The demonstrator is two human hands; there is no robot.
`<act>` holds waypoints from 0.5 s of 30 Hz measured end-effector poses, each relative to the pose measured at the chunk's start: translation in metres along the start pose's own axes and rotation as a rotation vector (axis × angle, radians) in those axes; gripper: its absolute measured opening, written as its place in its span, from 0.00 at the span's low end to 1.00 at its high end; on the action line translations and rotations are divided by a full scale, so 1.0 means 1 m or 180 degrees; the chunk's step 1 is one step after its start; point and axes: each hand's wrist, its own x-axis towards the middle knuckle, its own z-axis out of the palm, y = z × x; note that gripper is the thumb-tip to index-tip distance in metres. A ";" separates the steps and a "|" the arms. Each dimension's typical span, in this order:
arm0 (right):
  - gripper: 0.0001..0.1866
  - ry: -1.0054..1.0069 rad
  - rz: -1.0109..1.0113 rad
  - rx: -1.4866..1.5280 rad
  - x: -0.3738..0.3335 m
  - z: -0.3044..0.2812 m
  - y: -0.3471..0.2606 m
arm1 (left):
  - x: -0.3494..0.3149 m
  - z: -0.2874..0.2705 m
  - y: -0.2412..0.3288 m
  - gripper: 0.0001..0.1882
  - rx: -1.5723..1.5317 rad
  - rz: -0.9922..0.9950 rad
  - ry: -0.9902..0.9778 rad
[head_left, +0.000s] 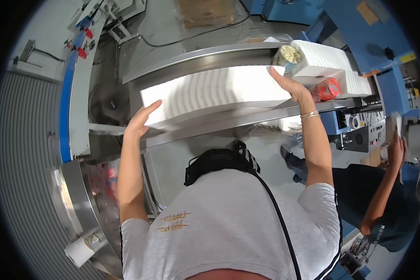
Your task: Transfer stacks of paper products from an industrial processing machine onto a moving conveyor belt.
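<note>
A long white stack of thin pieces pressed side by side (210, 91) lies crosswise in front of me, over a metal trough-like bench (186, 133). My left hand (142, 120) grips its left end, thumb along the upper face. At the opposite end my right hand (291, 86) is closed round the corner, with its thumb on top. The fingers beneath the stack are mostly hidden. Just beyond my right hand are a cream-coloured bundle in clear wrap (289, 55), more white stacks (324, 53) and a red round item (328, 88).
A co-worker (359, 191) at the right holds something pale. Near them stands a machine with a control panel (366, 130). At the left is a blue-edged machine (70, 102). A white roll (81, 252) lies lower left, and a cable (191, 38) crosses the floor ahead.
</note>
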 end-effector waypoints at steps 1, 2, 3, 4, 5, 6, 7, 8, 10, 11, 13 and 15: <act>0.61 0.0134 0.0085 -0.0297 0.004 0.010 -0.003 | -0.011 0.015 0.013 0.50 0.0181 -0.0149 0.0264; 0.63 -0.0076 0.0046 -0.0224 0.002 0.014 -0.008 | -0.020 0.025 0.024 0.51 0.0280 -0.0124 0.0018; 0.63 -0.0069 0.0050 -0.0170 -0.002 0.016 -0.010 | -0.027 0.028 0.029 0.53 0.0371 -0.0095 -0.0213; 0.62 -0.0039 0.0041 -0.0114 -0.005 0.013 -0.012 | -0.020 0.024 0.023 0.53 0.0354 -0.0135 0.0009; 0.61 -0.0141 -0.0123 -0.0014 0.009 0.001 0.008 | -0.001 0.010 0.008 0.53 0.0313 -0.0125 0.0026; 0.60 -0.0192 -0.0189 -0.0144 0.005 0.001 0.007 | 0.022 -0.013 -0.013 0.54 0.0074 -0.0104 -0.0141; 0.59 -0.0248 -0.0258 -0.0275 0.002 0.004 0.005 | 0.033 -0.027 -0.026 0.54 -0.0166 -0.0077 -0.0304; 0.58 -0.0347 -0.0323 -0.0286 0.005 0.005 0.011 | 0.020 -0.014 -0.012 0.54 -0.0203 -0.0085 -0.0312; 0.58 -0.0428 0.0013 -0.0559 -0.006 0.028 -0.013 | -0.023 0.020 0.029 0.54 0.0436 -0.0166 -0.0148; 0.58 -0.0144 0.0035 -0.0322 -0.015 0.051 -0.031 | 0.006 0.012 0.007 0.55 0.0388 -0.0062 -0.0235; 0.55 -0.0199 -0.0278 -0.0234 -0.017 0.065 -0.040 | 0.016 0.015 -0.001 0.48 0.0263 -0.0148 -0.0066; 0.51 0.0022 -0.0154 -0.0177 -0.028 0.075 -0.050 | 0.013 0.016 -0.002 0.42 0.0177 -0.0246 0.0092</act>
